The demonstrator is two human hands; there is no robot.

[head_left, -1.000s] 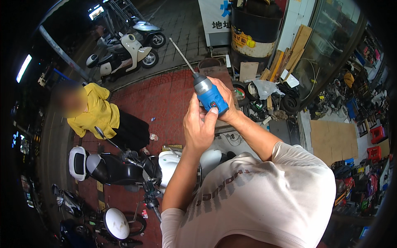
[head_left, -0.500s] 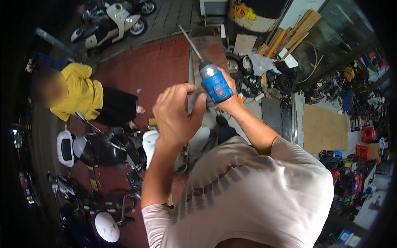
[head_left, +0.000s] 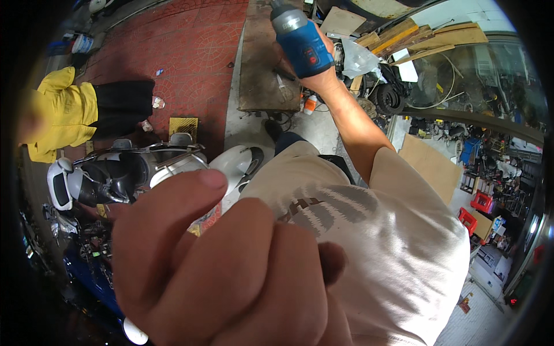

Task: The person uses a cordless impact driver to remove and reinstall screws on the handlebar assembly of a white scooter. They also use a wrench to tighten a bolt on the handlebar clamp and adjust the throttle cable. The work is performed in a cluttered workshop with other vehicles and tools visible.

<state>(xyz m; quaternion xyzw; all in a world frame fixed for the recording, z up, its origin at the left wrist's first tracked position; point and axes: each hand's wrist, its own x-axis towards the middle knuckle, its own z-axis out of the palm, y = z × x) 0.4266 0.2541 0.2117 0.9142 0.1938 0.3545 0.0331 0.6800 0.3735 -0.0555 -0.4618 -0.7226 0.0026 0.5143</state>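
A blue and grey cordless impact driver (head_left: 306, 52) is in my right hand (head_left: 324, 81), the fingers wrapped round its handle. The driver's front end runs out past the top edge of the view, so the bit is hidden. Very close to the camera, my left hand (head_left: 231, 271) fills the lower middle. Its fingers are curled in and nothing shows in them. Beneath the driver stands a worn brown bench (head_left: 262, 75), with a small tool (head_left: 281, 83) with a pale shaft lying on its top.
At left, a person in a yellow shirt (head_left: 63, 109) stands on red paving beside parked scooters (head_left: 115, 176). Tyres (head_left: 389, 99), wooden planks (head_left: 424, 40) and a clear plastic bag (head_left: 359, 57) lie right of the bench. Cardboard (head_left: 427, 167) and red stools (head_left: 480, 202) are farther right.
My left hand has come up close to the camera and its fingers have curled. The driver, still in my right hand, now sits higher in the view, its bit out of sight. The view has shifted.
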